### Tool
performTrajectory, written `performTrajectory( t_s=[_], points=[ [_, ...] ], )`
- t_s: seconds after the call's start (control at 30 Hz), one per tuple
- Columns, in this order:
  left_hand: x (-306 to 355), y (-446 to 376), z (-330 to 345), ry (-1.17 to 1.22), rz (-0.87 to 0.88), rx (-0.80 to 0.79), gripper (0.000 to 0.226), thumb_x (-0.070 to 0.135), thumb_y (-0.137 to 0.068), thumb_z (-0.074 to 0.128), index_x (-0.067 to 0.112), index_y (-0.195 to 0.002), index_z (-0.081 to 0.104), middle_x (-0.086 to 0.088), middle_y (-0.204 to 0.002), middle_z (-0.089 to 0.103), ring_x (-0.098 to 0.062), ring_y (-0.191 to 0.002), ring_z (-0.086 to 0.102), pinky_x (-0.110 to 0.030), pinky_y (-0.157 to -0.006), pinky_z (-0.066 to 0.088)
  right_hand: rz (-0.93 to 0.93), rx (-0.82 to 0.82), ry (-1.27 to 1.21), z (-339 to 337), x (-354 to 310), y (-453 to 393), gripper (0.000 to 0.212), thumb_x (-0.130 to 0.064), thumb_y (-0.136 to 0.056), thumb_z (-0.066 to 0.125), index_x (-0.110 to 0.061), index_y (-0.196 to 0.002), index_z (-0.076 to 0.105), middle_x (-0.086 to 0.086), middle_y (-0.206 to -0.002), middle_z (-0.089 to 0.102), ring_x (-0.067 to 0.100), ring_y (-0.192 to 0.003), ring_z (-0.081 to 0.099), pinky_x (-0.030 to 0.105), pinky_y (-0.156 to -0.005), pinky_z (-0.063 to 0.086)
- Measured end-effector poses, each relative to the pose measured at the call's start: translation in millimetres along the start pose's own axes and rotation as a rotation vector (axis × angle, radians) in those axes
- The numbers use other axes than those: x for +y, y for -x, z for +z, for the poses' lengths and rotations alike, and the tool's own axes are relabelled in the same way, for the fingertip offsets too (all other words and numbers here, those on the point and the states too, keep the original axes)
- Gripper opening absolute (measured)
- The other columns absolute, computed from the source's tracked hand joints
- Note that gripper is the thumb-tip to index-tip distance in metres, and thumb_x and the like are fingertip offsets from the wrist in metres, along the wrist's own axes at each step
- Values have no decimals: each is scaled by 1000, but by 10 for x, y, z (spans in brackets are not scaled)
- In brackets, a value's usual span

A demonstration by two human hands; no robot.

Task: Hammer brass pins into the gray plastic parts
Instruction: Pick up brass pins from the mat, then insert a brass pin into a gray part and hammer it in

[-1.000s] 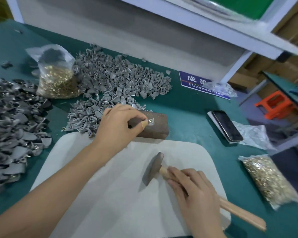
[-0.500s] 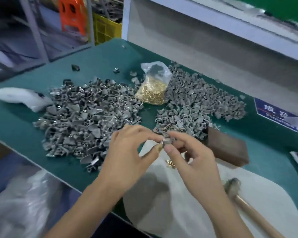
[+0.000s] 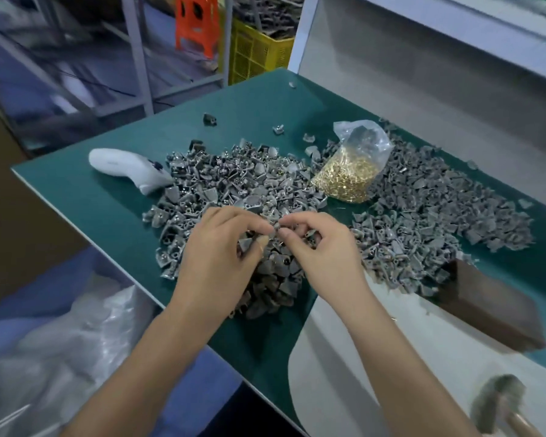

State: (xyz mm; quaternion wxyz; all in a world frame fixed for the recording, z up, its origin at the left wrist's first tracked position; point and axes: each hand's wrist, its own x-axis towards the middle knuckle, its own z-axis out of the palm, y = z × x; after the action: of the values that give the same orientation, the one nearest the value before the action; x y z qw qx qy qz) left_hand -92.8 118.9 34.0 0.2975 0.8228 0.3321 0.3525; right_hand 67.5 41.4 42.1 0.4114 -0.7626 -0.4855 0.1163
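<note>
Lower right of the frame, your blurred steel hammer point(image 3: 498, 402) lies on the smooth white mat point(image 3: 344, 389). Mid-frame, your left hand point(image 3: 221, 247) and right hand point(image 3: 322, 247) each close their grip, pinching one small gray part point(image 3: 276, 230) between fingertips above the jagged left pile point(image 3: 221, 187). Since half a second ago, both hands have shifted from the mat edge to over that pile. Beyond, a crinkled clear bag of brass pins point(image 3: 350, 175) sits on the green surface point(image 3: 114, 212).
</note>
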Motion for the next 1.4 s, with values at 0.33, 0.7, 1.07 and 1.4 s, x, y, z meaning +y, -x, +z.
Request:
performTrajectory(
  t_s=[0.33,0.7,1.07,1.4],
  points=[
    [319,96,297,229,130,-140,6,34,-98,66,32,-99,71,22,-103,66,-2,-106,58,-25,-89,47,91,19,15,-798,380,396,13,-28,-98,68,-38,-101,76,-24,-93,72,-1,-87,66,12,-72,45],
    [732,322,934,238,119,-375,20,44,-100,55,34,-98,71,25,-98,65,-2,-102,58,-19,-81,43,280,-82,289,-1533,755,1331,12,-29,-90,75,-38,-98,76,-27,-83,64,9,-71,57,28,-66,50],
    [779,278,1171,134,36,-375,10,32,-97,64,37,-103,71,23,-105,66,-1,-92,62,-33,-83,56,163,-31,487,-1256,744,1308,10,-44,-89,72,-36,-95,73,-17,-89,63,6,-94,57,30,-69,39],
    [956,-75,1310,-292,244,-414,38,15,-97,58,34,-129,66,7,-118,58,-19,-108,57,-41,-82,51,164,-45,550,-1351,778,1314,19,-47,-95,64,-30,-89,68,-11,-92,60,14,-93,59,32,-66,36]
  ],
)
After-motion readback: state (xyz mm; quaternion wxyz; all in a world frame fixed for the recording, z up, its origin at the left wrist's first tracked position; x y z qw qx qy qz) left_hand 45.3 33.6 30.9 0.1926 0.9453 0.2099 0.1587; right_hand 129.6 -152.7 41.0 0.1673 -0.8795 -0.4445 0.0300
